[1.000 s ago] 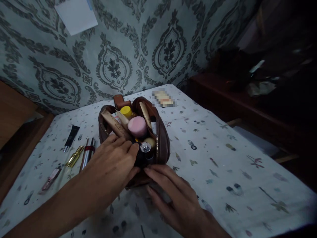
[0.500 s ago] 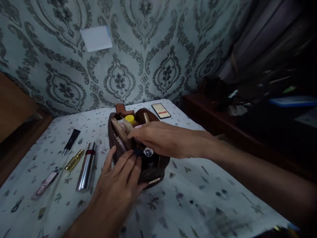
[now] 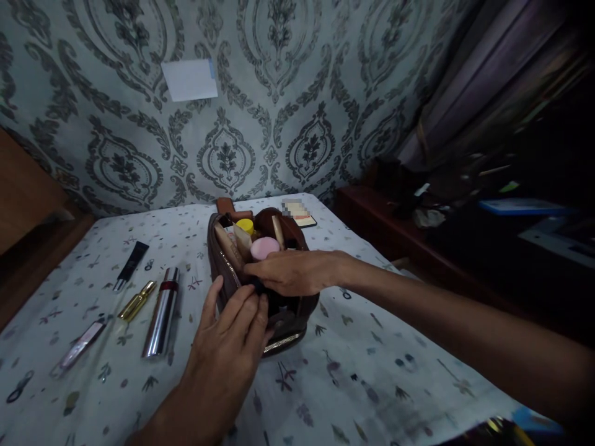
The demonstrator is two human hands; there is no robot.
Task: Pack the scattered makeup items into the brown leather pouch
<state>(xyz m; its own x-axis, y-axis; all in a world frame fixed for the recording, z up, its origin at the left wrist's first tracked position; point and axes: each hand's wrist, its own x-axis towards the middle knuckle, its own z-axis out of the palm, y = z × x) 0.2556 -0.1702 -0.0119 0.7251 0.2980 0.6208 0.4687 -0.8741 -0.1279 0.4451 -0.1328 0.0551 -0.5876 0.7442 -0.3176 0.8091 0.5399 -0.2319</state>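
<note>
An unzipped dark brown makeup bag (image 3: 223,263) stands on the patterned cloth, packed with cosmetics. My left hand (image 3: 232,341) grips its near side, fingers curled over the rim by the zip. Inside the bag's mouth is my right hand (image 3: 292,272), fingers bent down and together; their tips, and anything between them, are hidden. Just beyond it show a pink round item (image 3: 264,248), a yellow cap (image 3: 245,225), beige tubes or packets (image 3: 229,241) and a slim beige stick (image 3: 277,231).
Left of the bag lie a silver cylinder with a red band (image 3: 161,316), a gold tube (image 3: 137,301), a black tube (image 3: 132,265) and a pinkish slim tube (image 3: 82,344). A phone (image 3: 304,218) lies behind the bag, near the patterned wall (image 3: 227,155).
My right hand has moved down and toward me inside the bag, uncovering the pink round item. A round silvery-topped item seen earlier is now covered. My left hand stays on the bag.
</note>
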